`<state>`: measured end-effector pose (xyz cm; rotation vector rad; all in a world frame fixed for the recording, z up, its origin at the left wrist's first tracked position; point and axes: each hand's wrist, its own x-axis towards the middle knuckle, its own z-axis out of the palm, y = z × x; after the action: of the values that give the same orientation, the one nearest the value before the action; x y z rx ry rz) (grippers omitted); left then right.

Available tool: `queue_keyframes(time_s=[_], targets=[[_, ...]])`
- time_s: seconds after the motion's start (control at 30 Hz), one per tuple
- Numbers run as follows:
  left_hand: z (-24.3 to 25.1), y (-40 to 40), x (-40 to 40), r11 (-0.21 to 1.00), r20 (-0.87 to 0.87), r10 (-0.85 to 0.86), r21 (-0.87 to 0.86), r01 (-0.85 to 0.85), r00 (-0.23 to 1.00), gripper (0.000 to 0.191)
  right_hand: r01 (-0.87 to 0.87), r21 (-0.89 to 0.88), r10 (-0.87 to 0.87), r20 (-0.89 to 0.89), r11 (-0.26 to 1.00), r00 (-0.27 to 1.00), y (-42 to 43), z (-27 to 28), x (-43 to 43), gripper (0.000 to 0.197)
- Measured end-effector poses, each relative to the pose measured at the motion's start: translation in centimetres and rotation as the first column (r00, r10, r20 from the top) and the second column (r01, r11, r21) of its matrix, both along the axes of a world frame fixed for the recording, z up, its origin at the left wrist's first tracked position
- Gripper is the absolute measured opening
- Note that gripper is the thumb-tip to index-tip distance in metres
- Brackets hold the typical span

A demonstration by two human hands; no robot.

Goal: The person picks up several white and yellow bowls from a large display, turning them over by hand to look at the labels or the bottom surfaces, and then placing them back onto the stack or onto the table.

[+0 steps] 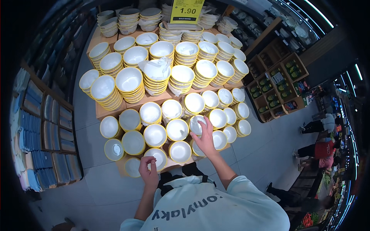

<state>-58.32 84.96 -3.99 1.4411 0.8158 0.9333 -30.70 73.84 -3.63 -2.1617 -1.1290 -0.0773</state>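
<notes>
Stacks of white bowls with yellow rims cover a stepped wooden display before me. Over a white bowl (197,125) in the lower tier reaches my right hand (204,135), its fingers spread and holding nothing; whether a fingertip touches the bowl's rim or the clear wrapping in it, I cannot tell. My left hand (149,169) is at the near edge beside another white bowl (158,159), fingers bent, thumb and forefinger close together. Nothing shows clearly between them. A taller bowl stack (129,82) stands on the upper tier, and crumpled wrapping (157,66) hangs over a neighbouring stack.
A yellow price sign (186,11) stands at the display's back. Shelves of folded blue textiles (40,153) are at the left. To the right stand a wooden rack of jars (271,86) and, farther off, several people, one in a red vest (323,149).
</notes>
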Motion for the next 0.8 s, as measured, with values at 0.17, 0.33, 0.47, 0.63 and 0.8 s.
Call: queue_keyframes(time_s=[0.17, 0.33, 0.47, 0.63, 0.8], targets=[[0.4, -3.0, 4.9, 0.979, -0.017, -0.201, -0.043, 0.2, 0.979, 0.01, 0.242, -0.053, -0.242, 0.0, 0.969, 0.97, -7.2, -1.9, 6.8, 0.066], [0.3, -6.3, 8.7, 0.949, 0.023, -0.282, -0.141, 0.282, 0.959, 0.01, 0.059, -0.073, -0.057, 0.034, 0.996, 0.998, -5.1, -1.7, 10.5, 0.071], [1.7, -8.0, 10.7, 0.931, 0.055, -0.313, -0.181, 0.318, 0.948, 0.014, -0.055, -0.148, 0.047, -0.051, 0.988, 0.998, 0.4, -1.0, 12.4, 0.084], [2.0, -8.7, 11.1, 0.946, 0.021, -0.285, -0.155, 0.284, 0.958, 0.015, -0.105, -0.232, 0.108, 0.003, 0.967, 0.994, 6.0, -1.2, 13.8, 0.103], [1.8, -8.8, 10.3, 0.956, 0.021, -0.222, -0.191, 0.222, 0.975, 0.014, -0.1, -0.346, 0.106, -0.004, 0.933, 0.994, 8.2, -1.8, 13.8, 0.116]])
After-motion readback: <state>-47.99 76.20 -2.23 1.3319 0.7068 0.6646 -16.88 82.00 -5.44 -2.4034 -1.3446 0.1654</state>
